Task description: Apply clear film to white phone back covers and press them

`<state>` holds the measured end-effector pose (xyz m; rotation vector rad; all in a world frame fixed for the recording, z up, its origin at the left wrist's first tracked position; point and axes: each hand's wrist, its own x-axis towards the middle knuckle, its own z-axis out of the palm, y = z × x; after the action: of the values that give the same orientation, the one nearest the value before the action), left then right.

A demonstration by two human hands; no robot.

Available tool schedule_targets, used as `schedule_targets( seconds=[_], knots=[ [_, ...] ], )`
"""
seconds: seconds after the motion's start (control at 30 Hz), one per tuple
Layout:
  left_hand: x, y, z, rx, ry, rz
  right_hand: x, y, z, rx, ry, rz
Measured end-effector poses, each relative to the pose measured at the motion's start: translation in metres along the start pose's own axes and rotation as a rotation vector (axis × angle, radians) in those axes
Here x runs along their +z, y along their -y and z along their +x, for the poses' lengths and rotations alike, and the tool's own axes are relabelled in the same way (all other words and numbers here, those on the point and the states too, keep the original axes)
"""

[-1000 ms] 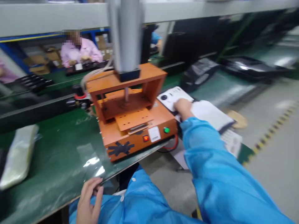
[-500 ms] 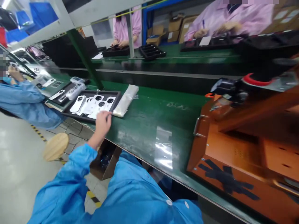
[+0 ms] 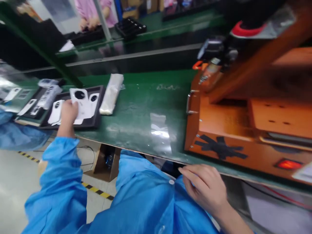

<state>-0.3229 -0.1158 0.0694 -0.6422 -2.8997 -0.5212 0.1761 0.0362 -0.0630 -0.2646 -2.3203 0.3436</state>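
Note:
My left hand [image 3: 69, 113] is over a black tray [image 3: 97, 112] at the left, its fingers closed on a white card with a black ring [image 3: 80, 95], which stands raised above other white pieces [image 3: 93, 104]. To the right of the tray lies a long pale wrapped bundle [image 3: 111, 95] on the green table [image 3: 136, 107]. My right hand [image 3: 207, 185] hovers by the table's front edge at the lower right, fingers loosely bent and apart, with nothing visible in it.
An orange machine [image 3: 219, 120] with black tape takes up the right side. A clear film [image 3: 159, 130] lies mid-table. Farther left are wrapped parts [image 3: 47, 97] and a person's blue sleeve [image 3: 24, 131]. A green post [image 3: 44, 52] slants behind the tray.
The view has swung right and down. My left hand has moved from the tray's right front corner onto the white pieces and taken one. My right hand has come into view.

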Motion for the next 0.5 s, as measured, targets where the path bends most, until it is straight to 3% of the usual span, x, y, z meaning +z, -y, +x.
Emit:
schedule_targets(
  seconds=[0.07,0.23,0.3,0.43,0.5],
  knots=[
    [0.016,-0.015,-0.02,0.0,0.038,-0.12,0.009,0.002,0.002,0.064,0.036,0.028],
    [0.087,-0.043,-0.095,0.064,0.28,-0.346,0.024,0.002,0.0,0.07,0.078,0.022],
    [0.106,-0.05,-0.112,0.139,0.244,-0.288,0.027,0.001,-0.003,0.05,0.098,0.016],
    [0.121,-0.075,-0.121,0.385,-0.026,-0.115,0.029,0.0,0.0,0.064,0.069,0.024],
    [0.13,-0.102,-0.125,0.592,0.031,-0.149,0.03,0.001,0.01,0.085,0.047,0.028]
  ],
)
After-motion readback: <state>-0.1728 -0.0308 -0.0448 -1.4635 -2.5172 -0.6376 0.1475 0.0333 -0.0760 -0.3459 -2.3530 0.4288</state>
